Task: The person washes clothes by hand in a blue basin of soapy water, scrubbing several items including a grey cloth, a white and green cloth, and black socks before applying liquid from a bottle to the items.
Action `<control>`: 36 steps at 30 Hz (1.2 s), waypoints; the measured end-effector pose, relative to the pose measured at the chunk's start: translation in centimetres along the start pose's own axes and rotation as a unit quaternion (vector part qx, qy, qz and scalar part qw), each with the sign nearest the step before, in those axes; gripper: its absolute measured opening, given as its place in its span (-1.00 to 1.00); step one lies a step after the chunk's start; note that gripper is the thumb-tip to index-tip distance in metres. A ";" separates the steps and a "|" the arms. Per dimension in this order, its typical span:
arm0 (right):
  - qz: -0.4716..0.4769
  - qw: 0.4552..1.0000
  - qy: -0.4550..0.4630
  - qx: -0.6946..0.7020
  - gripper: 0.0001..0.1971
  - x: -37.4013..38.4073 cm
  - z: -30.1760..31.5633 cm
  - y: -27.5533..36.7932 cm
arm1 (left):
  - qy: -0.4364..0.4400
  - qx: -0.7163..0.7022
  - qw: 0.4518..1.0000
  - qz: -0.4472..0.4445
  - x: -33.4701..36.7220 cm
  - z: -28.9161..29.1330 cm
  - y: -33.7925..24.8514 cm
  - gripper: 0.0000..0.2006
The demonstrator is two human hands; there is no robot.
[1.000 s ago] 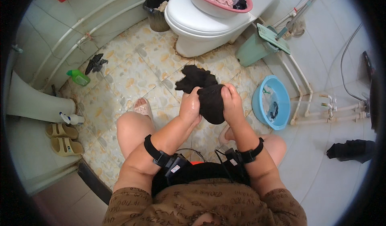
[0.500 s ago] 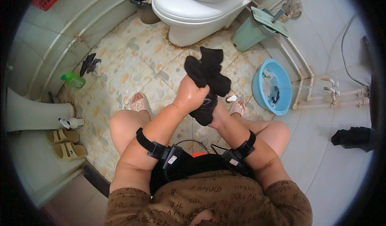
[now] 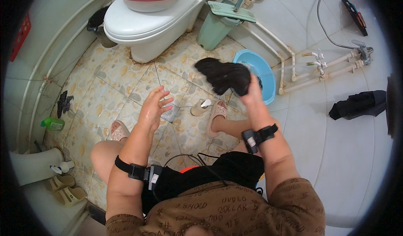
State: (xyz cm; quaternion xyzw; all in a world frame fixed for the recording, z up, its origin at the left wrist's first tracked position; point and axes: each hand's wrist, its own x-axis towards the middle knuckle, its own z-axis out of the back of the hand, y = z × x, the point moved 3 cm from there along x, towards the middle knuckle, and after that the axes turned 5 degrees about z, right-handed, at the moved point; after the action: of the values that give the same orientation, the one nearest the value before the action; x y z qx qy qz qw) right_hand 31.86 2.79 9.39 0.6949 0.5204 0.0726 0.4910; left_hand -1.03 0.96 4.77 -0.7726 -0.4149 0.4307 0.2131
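Observation:
My right hand grips a limp black cloth garment, which is smeared by motion. The garment hangs out to the left of my fist and partly covers the light-blue basin on the floor. Inside the basin, the contents are mostly hidden. My left hand is raised over the tiles, holding nothing, with its fingers apart. Between my feet stands a pump bottle with a white top.
Ahead is a white toilet bearing a pink-rimmed basin of clothes. A green bin stands beside it. Taps and pipes line the right wall, where a dark cloth hangs. A green bottle lies left.
My hands have parted. The left let go of the black garment and moved left; the right carried it rightward to the blue basin. The view has shifted to the right.

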 end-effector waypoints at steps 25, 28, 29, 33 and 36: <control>0.456 0.547 0.251 -0.656 -0.29 9.4 -36.9 -2.3 | -0.074 -0.170 0.982 0.018 -0.8 1.7 -2.5 -0.76; 0.446 0.501 0.255 -0.697 -0.17 11.8 -38.8 -3.0 | -0.101 -0.191 0.976 0.013 -1.1 3.1 -2.1 -0.76; 0.456 0.449 0.237 -0.731 -0.08 13.3 -39.4 -3.0 | -0.094 -0.194 0.976 0.016 -0.9 3.2 -2.2 -0.76; 0.451 0.381 0.204 -0.781 -0.15 13.1 -39.1 -5.2 | -0.099 -0.197 0.975 0.033 -1.4 3.3 -2.2 -0.75; 0.312 0.316 0.194 -0.875 -0.37 15.2 -39.9 -5.8 | -0.090 -0.208 0.974 0.031 -1.2 3.2 -2.0 -0.75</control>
State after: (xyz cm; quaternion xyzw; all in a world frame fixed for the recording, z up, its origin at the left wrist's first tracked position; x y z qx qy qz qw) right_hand 10.43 38.91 18.99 -0.0614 -0.0208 0.7660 0.6396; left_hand -4.95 0.98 5.02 -0.7705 -0.4886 0.4094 -0.0038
